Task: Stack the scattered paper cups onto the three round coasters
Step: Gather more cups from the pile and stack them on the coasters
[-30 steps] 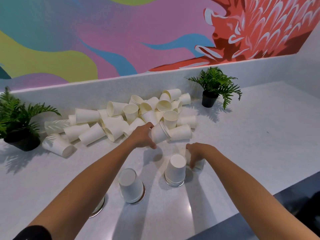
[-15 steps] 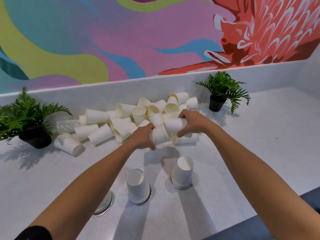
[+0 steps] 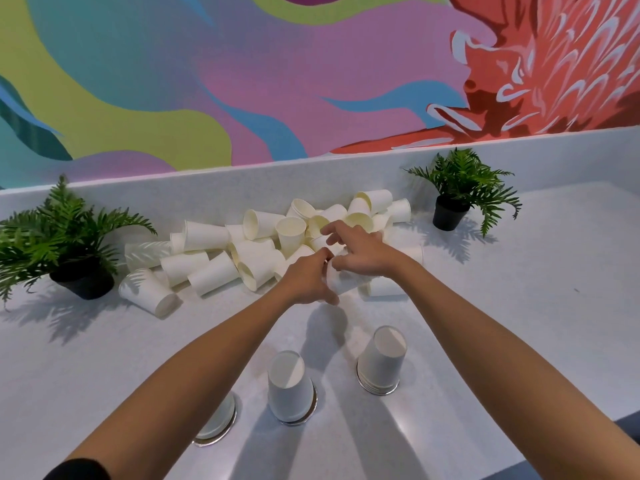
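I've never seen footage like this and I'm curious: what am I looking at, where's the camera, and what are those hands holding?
No machine here: a person works bare-handed, and the one picture comes from a camera worn on their head, looking down. On the counter lies a pile of paper cups between two potted ferns. Nearer, upside-down cup stacks stand on round coasters; the left arm hides most of the third. The left hand grips a paper cup; the right hand is over it, fingers spread, grip unclear.

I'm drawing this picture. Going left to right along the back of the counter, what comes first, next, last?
left potted fern → lone cup on its side → heap of paper cups → right potted fern
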Tool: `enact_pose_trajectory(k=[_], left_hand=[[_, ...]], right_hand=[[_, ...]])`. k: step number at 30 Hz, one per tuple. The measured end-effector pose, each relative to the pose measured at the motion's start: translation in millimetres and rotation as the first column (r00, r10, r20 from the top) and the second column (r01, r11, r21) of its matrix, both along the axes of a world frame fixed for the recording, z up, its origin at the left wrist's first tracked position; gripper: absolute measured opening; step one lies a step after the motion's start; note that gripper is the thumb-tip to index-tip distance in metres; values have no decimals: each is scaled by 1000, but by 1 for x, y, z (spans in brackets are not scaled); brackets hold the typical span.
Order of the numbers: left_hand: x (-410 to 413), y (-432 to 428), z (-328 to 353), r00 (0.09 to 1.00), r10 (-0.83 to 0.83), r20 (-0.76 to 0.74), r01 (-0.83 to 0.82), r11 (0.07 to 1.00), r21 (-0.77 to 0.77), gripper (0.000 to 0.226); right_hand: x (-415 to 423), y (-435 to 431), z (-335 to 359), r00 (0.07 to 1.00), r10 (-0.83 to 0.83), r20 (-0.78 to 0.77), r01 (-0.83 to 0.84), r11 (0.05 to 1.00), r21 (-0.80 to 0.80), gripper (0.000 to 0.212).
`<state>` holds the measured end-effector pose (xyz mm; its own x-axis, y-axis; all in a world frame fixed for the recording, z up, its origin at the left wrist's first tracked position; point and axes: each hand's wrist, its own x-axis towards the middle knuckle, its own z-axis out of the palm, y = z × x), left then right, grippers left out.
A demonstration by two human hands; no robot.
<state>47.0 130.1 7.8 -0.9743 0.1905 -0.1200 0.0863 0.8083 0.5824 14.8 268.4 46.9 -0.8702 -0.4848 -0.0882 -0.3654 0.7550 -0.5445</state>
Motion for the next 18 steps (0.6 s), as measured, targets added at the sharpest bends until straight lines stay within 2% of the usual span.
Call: enact_pose_trajectory(k=[3,5,7,9,10,11,12,13,15,18], left_hand=[[-5,2,-2,1000,7,14,-8,997,75,75],[-7,2,-3,999,23,27,-26,995,98,81],[-8,-1,-6,999,38,23,-40,995,91,76],[-10,-9,-9,998,62,18,-63,995,76,74],[-11,-15,-10,997,75,21,-77,995,71,73],[-11,-20,-11,996,89,24,-90,994,62,74],[-12,-26,-13,994,103,26,-105,993,51,74],[-12,-30,-13,993,116,29,-117,992,41,74],[-12,-36,-15,991,126,36,-126,992,15,75],[-12,-41,-17,994,101,33,-100,994,-37,75]], right_hand=[[-5,-8,-13,998,-37,57,45,986,-161,58],[-9,-9,-13,983,-47,175,99,948,-301,55],[-16,-2,-13,950,-78,303,212,873,-439,54],[-27,11,-20,941,-206,270,313,833,-455,46],[-34,21,-27,935,-302,184,351,854,-384,45],[-41,33,-35,920,-385,73,391,890,-234,44],[-45,44,-42,903,-428,-41,427,904,-32,44],[-47,54,-51,895,-430,-122,446,879,169,46],[-45,68,-65,916,-376,-141,397,795,459,55],[-38,76,-88,962,-260,-85,254,734,630,68]])
